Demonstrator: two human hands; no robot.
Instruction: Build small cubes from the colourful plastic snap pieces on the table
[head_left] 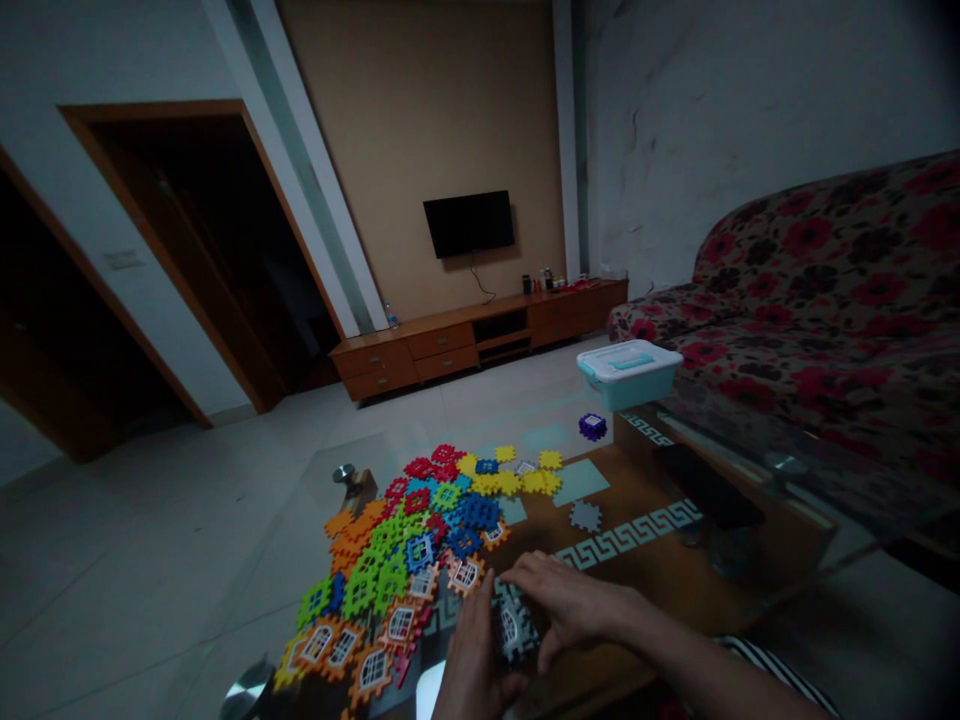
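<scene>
At the near edge of the glass table, a grey interlocking block piece point(514, 632) with a white window insert sits between my two hands. My left hand point(474, 655) lies along its left side, fingers straight and close together. From the right, my right hand point(564, 598) curves round the far side, thumb pointing down beside the piece. Both hands seem to grip it, though their contact is partly hidden. Just beyond my left fingertips is an orange piece with a white window point(466, 574). A heap of green point(388, 540), blue, red, orange and yellow notched pieces spreads to the left.
A lone grey piece point(586, 516) lies beyond my right hand. A dark phone-like slab point(709, 485) is farther right. Toward the back are a purple stack point(592, 427) and a teal box with a white lid point(628, 375). A flowered sofa point(817, 310) stands at right.
</scene>
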